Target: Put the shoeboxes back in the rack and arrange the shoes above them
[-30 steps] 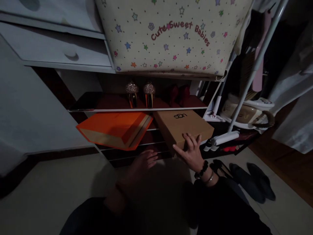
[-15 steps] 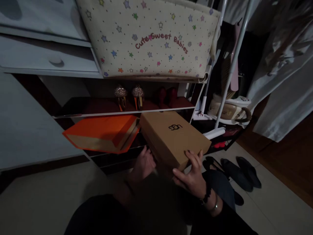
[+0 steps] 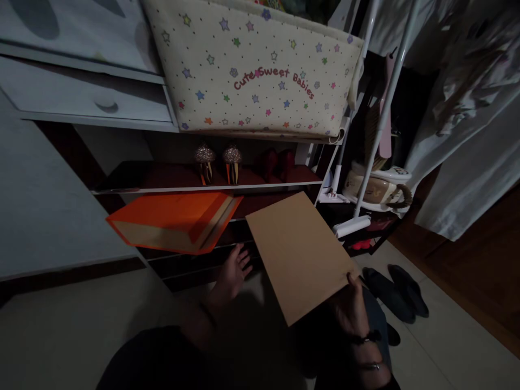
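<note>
Brown cardboard, plain on the face in view, forms the flat rectangular box held tilted in front of the dark red shelf unit. The right hand grips its near right corner, thumb on the face. The left hand is open and empty, fingers spread, apart from the box's left edge. Near it, a bright orange box with a tan side juts from beneath the upper shelf, which bears glittery high-heeled shoes.
</note>
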### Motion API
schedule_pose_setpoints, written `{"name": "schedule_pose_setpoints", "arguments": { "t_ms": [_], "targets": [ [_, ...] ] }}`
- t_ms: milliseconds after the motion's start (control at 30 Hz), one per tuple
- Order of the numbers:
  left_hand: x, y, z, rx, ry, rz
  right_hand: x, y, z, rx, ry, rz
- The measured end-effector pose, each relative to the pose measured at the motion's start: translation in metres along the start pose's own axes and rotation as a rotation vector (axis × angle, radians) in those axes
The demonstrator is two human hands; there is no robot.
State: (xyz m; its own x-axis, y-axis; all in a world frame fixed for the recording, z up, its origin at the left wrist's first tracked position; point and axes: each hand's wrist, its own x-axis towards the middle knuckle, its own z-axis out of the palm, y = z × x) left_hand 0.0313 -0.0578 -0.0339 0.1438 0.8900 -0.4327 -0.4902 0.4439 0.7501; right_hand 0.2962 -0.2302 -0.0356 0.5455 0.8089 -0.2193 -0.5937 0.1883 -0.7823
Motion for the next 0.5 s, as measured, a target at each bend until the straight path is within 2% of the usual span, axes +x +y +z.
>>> {"name": "schedule_pose_setpoints", "arguments": {
  "t_ms": [67,167,267,500],
  "targets": [
    [-0.004,0.004,0.000,-0.007,-0.024,0.025,0.008,0.008,0.001,0.091,-0.008,0.166],
    [-0.009,0.010,-0.001,0.007,-0.045,0.036,0.013,0.016,0.007,0.165,0.047,0.248],
    [-0.010,0.011,-0.002,0.014,-0.065,0.037,0.012,0.019,0.011,0.189,0.044,0.249],
    [-0.011,0.010,-0.002,0.004,-0.132,0.040,0.015,0.016,0.008,0.190,-0.004,0.142]
  ]
}}
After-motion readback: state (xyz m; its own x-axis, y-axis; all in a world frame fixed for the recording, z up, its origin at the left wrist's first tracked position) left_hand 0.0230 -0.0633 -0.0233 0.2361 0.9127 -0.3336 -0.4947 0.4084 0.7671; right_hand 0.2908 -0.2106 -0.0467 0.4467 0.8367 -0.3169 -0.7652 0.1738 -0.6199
